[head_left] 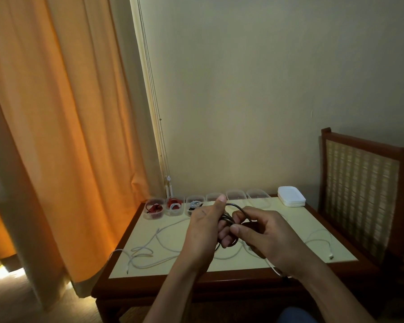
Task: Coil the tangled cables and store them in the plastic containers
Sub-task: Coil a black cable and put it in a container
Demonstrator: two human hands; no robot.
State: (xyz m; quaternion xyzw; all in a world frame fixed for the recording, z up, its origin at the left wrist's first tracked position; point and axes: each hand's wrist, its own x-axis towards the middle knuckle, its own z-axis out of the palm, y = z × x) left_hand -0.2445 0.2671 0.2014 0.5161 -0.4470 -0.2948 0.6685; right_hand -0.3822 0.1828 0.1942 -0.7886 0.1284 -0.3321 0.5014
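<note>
My left hand (204,226) holds a coil of black cable (230,217) above the middle of the table, its fingers curled through the loops and the thumb pointing up. My right hand (264,231) pinches the same black cable just to the right of the coil. Loose white cables lie on the tabletop: a tangled one at the left (145,251) and another at the right (322,238). A row of clear plastic containers stands along the back edge. The three on the left (153,209) hold coiled red, white and black cables. The ones to the right (258,194) look empty.
A stack of white lids (290,197) sits at the back right corner. The low wooden table (219,282) has a pale top. An orange curtain (56,136) hangs at the left, and a wooden chair with a woven back (362,190) stands at the right.
</note>
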